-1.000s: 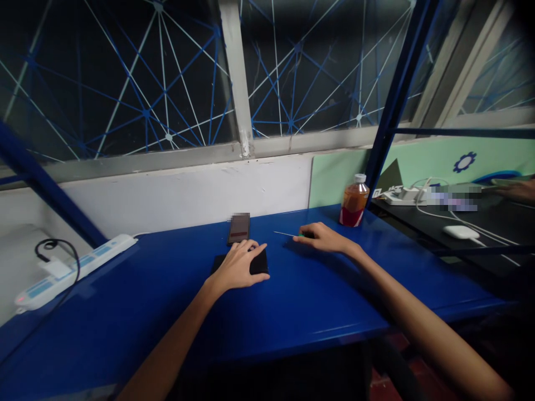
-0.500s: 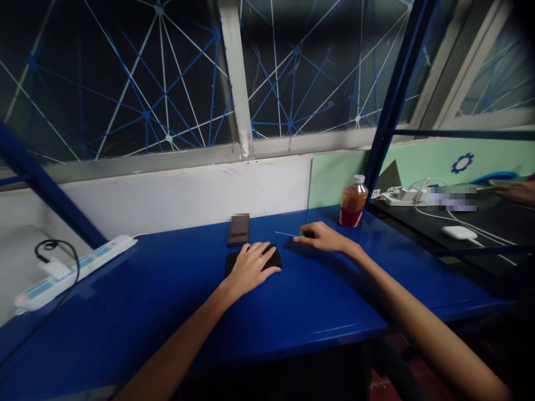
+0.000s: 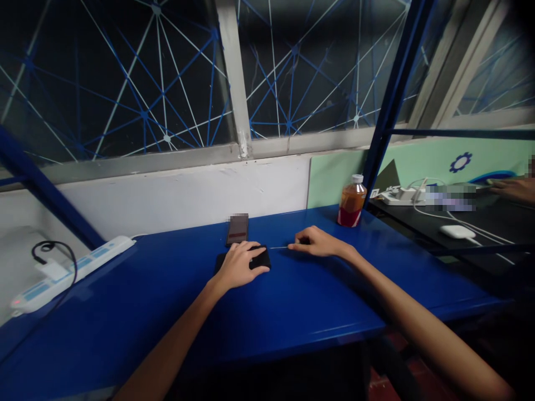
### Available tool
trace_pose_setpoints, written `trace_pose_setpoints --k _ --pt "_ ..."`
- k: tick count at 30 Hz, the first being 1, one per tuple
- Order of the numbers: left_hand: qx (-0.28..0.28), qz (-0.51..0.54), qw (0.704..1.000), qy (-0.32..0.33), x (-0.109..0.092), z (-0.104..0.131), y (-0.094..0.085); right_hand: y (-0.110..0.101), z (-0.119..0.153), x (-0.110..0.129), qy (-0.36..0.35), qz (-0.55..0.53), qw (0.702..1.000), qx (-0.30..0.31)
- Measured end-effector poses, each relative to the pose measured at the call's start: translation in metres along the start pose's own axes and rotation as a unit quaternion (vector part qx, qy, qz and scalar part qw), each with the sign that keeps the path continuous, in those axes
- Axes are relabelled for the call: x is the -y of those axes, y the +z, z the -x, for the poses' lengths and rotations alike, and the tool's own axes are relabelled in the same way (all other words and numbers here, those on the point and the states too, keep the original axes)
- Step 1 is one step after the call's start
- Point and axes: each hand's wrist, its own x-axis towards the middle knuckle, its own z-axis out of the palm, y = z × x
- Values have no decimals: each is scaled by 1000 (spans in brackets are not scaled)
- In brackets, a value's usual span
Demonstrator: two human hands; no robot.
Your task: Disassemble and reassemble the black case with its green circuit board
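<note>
My left hand (image 3: 239, 265) lies with its fingers spread over a flat black rectangular object (image 3: 262, 258) on the blue table (image 3: 292, 312). Its exact kind is hard to make out under the hand. In the closed fingers of my right hand (image 3: 315, 242) is a screwdriver (image 3: 279, 247) with a thin metal shaft. The shaft points left, its tip close to the right edge of the black object; whether they touch I cannot tell. The handle is mostly hidden by the fingers. Just behind my left hand, a phone (image 3: 238, 229) lies face up.
A bottle of reddish-orange drink (image 3: 351, 201) stands at the back right. A white power strip (image 3: 75, 273) with a plug and black cable lies at the left. On the dark neighbouring table are a white charger case (image 3: 457, 231), cables and another person's hand (image 3: 516, 189).
My left hand and the black object have shifted slightly left. My right hand has lowered the screwdriver and moved it left, bringing its tip close to the object's right edge.
</note>
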Motion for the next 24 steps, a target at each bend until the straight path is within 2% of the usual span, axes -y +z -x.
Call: trace_pose_setpoints --k 5,14,24 --pt "-2 62 998 -30 2 -1 -5 5 -1 3 -18 8 1000 22" --pt "-81 169 981 -45 5 -3 -16 2 1 9 -42 -42 998 13" --pt "-92 163 982 -33 2 -2 -20 -1 3 13 -43 -36 998 12"
